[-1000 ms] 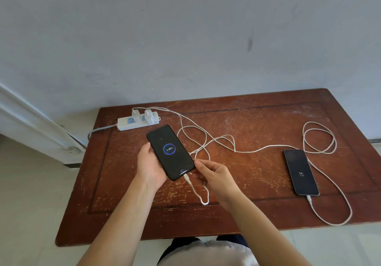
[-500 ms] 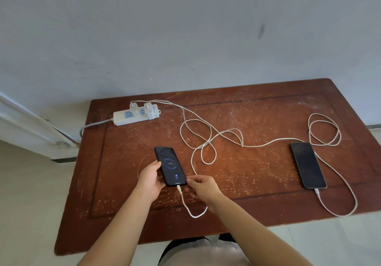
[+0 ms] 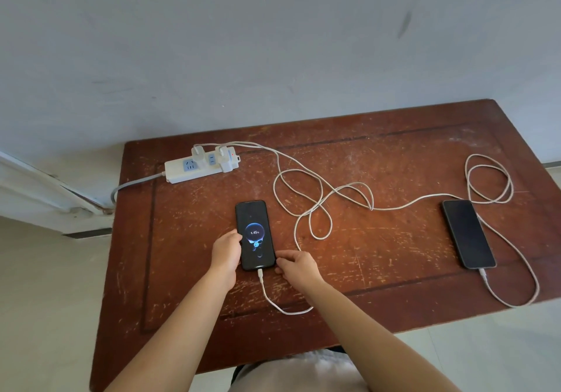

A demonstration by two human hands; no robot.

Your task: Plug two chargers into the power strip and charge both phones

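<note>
A black phone (image 3: 255,233) lies flat on the brown wooden table (image 3: 379,155), its screen lit with a charging animation and 45%. A white cable (image 3: 270,299) is plugged into its near end. My left hand (image 3: 226,252) grips the phone's left edge, thumb on the screen. The curled fingertips of my right hand (image 3: 299,267) rest at its lower right corner. A second black phone (image 3: 467,233), screen dark, lies at the right with a cable in its near end. Both white chargers (image 3: 198,156) (image 3: 223,158) sit in the white power strip (image 3: 182,173) at the back left.
The two white cables loop and cross (image 3: 315,209) between the phones, with a coil (image 3: 488,179) behind the right phone. The strip's grey cord (image 3: 136,182) drops off the table's left edge. A pale wall stands behind the table and light floor lies on both sides.
The left phone has come down from mid-air onto the table. My right hand has let go of the cable near the plug and now touches the phone's corner. The right phone's screen went dark.
</note>
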